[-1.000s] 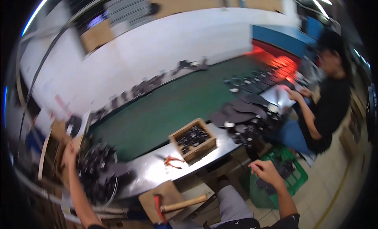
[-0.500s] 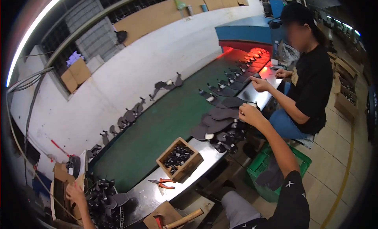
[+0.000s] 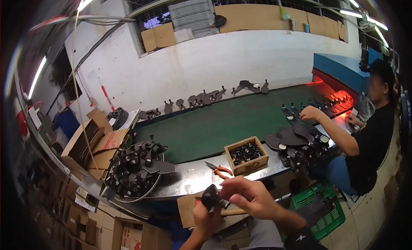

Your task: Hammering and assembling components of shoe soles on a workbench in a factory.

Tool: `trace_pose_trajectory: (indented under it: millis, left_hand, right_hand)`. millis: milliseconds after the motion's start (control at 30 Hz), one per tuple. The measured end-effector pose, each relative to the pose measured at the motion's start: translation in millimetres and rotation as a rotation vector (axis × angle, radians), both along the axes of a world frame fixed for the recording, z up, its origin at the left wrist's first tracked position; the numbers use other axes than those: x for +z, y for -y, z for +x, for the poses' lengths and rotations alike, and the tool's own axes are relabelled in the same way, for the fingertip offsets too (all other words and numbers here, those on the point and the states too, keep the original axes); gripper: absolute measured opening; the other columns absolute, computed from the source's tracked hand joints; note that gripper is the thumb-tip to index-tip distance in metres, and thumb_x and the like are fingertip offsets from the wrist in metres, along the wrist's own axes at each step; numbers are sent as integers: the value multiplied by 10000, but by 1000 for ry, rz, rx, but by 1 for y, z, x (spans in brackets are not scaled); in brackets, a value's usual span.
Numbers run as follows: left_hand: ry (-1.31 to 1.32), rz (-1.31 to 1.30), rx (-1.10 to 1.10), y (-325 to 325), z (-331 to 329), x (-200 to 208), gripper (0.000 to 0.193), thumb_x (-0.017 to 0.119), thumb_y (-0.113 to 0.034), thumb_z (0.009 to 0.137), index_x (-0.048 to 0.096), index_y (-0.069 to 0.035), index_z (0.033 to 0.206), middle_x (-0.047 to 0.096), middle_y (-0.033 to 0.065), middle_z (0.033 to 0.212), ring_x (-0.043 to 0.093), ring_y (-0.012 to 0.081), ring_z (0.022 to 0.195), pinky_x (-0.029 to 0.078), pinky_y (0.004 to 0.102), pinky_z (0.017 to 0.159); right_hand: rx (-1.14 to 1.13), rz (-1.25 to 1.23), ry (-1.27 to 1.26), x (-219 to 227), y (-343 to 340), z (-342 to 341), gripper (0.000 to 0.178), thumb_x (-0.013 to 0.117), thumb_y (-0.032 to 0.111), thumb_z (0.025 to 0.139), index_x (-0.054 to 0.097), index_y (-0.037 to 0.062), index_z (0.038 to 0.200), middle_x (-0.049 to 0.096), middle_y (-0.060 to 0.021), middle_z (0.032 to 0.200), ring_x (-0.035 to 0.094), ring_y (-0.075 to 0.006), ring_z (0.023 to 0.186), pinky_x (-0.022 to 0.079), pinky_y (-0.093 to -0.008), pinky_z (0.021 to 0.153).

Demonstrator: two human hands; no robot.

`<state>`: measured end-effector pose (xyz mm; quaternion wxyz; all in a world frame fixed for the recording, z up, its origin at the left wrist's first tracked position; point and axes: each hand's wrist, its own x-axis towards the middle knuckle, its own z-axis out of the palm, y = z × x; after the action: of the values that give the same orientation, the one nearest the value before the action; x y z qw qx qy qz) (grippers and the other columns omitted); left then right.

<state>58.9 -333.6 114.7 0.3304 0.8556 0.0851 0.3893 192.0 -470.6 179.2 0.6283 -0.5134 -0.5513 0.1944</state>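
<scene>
My left hand point(image 3: 206, 220) is closed around a dark sandal point(image 3: 209, 197), held upright over the near edge of the bench. A short black strap end sticks out from the sandal's right side. Beside it, my right hand point(image 3: 257, 198) has its fingers stretched toward the sandal, thumb apart; whether they touch it I cannot tell. Pliers with orange handles point(image 3: 222, 171) lie on the metal bench point(image 3: 184, 181) beyond my hands. A wooden box point(image 3: 252, 168) of small black parts stands to their right. Partly behind my hands lies a hammer's wooden handle point(image 3: 235, 211).
A round basket point(image 3: 159, 184) heaped with dark sandals stands at left, and another sandal pile point(image 3: 292, 136) at right. Behind runs a green conveyor belt point(image 3: 193, 134). A co-worker point(image 3: 371, 142) sits at right, one arm stretched over the belt. A green crate point(image 3: 330, 222) is below.
My hands have come together from far apart: the left from the box at left, the right from the sandal pile. The view has swung left. The co-worker's arm now reaches over the belt.
</scene>
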Motion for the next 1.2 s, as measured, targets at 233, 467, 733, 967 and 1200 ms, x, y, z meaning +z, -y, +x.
trace_pose_trajectory:
  millis: [233,467,733,967,1200]
  left_hand:
    - [348,-564,131,-47,-34,5,703,667,-184,944,187,-62,1443,541,48,1075,473,33,723,375,153,616]
    - [-588,44,654,-72,4,-112,641,687,-199,880,358,6,1391,513,169,1178,498,289,1097,421,416,929]
    - [-272,183,112,-48,127,-42,342,656,-98,853,607,-31,1185,595,170,1135,562,340,1069,430,457,930]
    - [-439,419,-331,-37,303,-85,221,653,-85,843,674,-35,1057,635,160,992,614,358,951,501,433,825]
    - [-591,267,-286,-64,320,-87,195,689,19,751,707,10,945,669,205,842,680,319,794,530,393,708]
  right_hand:
    - [-338,-492,773,-168,-19,-16,665,653,442,880,410,37,1348,550,-258,1194,640,-415,930,532,-446,792]
    - [-526,-629,530,-241,123,8,202,730,183,739,626,114,898,632,-104,660,647,-327,612,498,-425,532]
    - [-974,-555,-170,-275,173,-22,174,747,188,822,685,26,828,519,-89,563,491,-96,500,404,-276,499]
    - [-947,-412,-182,-267,156,13,154,736,126,833,696,-22,822,509,-53,510,454,-71,461,393,-239,491]
    - [-979,-312,-164,-262,138,27,190,778,131,808,711,-34,872,658,-139,631,665,-147,564,500,-277,556]
